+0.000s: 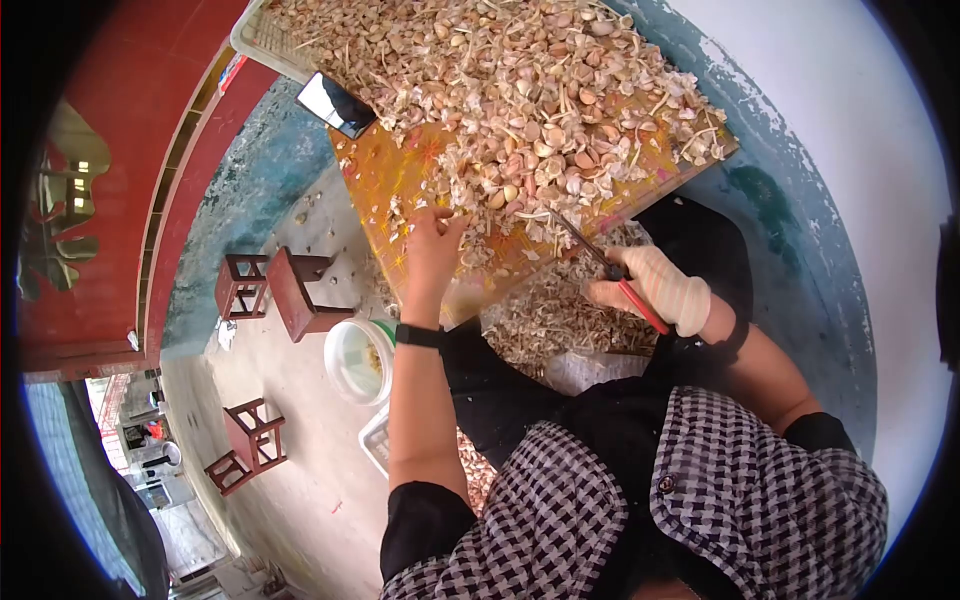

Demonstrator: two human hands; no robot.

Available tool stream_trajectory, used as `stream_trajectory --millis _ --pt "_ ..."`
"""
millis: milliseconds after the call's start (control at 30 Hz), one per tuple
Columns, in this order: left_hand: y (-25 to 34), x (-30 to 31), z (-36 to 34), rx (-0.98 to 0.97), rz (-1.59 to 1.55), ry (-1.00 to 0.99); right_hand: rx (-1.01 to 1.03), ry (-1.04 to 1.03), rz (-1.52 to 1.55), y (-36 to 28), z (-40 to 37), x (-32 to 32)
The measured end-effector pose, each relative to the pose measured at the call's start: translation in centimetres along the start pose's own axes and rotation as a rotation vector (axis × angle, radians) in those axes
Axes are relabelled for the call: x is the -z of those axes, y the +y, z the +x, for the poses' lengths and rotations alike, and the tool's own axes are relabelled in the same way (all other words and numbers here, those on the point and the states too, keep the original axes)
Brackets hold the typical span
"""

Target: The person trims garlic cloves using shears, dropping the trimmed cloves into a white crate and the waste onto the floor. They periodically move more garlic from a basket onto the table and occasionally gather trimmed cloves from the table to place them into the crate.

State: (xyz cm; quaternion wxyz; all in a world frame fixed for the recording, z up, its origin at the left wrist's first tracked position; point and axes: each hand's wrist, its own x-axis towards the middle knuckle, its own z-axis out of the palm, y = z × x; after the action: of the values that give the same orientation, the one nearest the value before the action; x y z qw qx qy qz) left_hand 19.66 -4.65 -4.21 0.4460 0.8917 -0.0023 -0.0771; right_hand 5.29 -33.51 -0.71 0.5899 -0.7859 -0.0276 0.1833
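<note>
My left hand [432,255], bare with a dark band at the wrist, is over the patterned yellow-orange tabletop [385,175] at the left edge of the garlic heap [520,110]. Its fingers are curled together, and anything between them is too small to make out. A pale, striped glove covers much of my right hand [660,285], which is closed around red-handled scissors [640,304]. The scissors' dark blades point up and left, towards the loose cloves and skins near the table's front edge.
A phone [338,105] leans beside a pale basket [275,45] at the back left. Below the table lies a pile of skins [535,325]. A white bucket [357,362] and small wooden stools [254,437] stand on the floor at left. A wall [790,230] borders the right.
</note>
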Motion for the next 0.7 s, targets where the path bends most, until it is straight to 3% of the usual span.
stream_trajectory --millis 67,133,200,267,300,333,367,400,433,533,600,700 --pt "0.4 -0.6 1.2 -0.155 0.466 -0.014 0.048 0.032 -0.103 -2.0 1.2 1.2" --pt "0.3 -0.1 2.1 -0.194 0.356 -0.114 0.04 0.007 -0.164 -3.9 3.1 2.6" --pt "0.7 0.4 2.3 -0.21 0.325 -0.19 0.212 0.034 -0.357 -5.8 5.9 3.6" --pt "-0.8 0.5 2.6 -0.201 0.211 -0.16 0.439 0.081 -0.517 -6.5 9.4 3.1" --pt "-1.4 0.6 2.7 -0.198 0.154 -0.146 0.389 0.062 -0.587 -8.1 10.8 2.5" --pt "-0.9 1.2 2.1 -0.093 -0.096 -0.149 0.337 0.042 -0.656 -9.7 12.1 1.8" --pt "-0.6 1.8 1.2 0.012 -0.346 -0.15 0.412 0.113 -0.75 -8.7 14.6 0.6" --pt "-0.6 2.3 0.2 0.119 -0.595 -0.15 0.277 0.002 -0.818 -10.9 15.1 -0.3" --pt "-1.4 3.1 -0.6 0.141 -0.847 -0.195 0.306 0.001 -0.827 -10.5 16.8 -1.5" --pt "-2.4 3.0 -3.3 0.203 -1.236 -0.015 0.338 -0.041 -1.015 -11.0 19.1 -4.4" --pt "-3.6 3.1 -4.3 0.164 -1.303 -0.042 0.338 -0.111 -1.198 -9.9 21.4 -6.6" --pt "-2.5 3.5 -5.6 0.078 -1.13 -0.015 0.304 -0.217 -1.337 -8.8 23.5 -8.5"
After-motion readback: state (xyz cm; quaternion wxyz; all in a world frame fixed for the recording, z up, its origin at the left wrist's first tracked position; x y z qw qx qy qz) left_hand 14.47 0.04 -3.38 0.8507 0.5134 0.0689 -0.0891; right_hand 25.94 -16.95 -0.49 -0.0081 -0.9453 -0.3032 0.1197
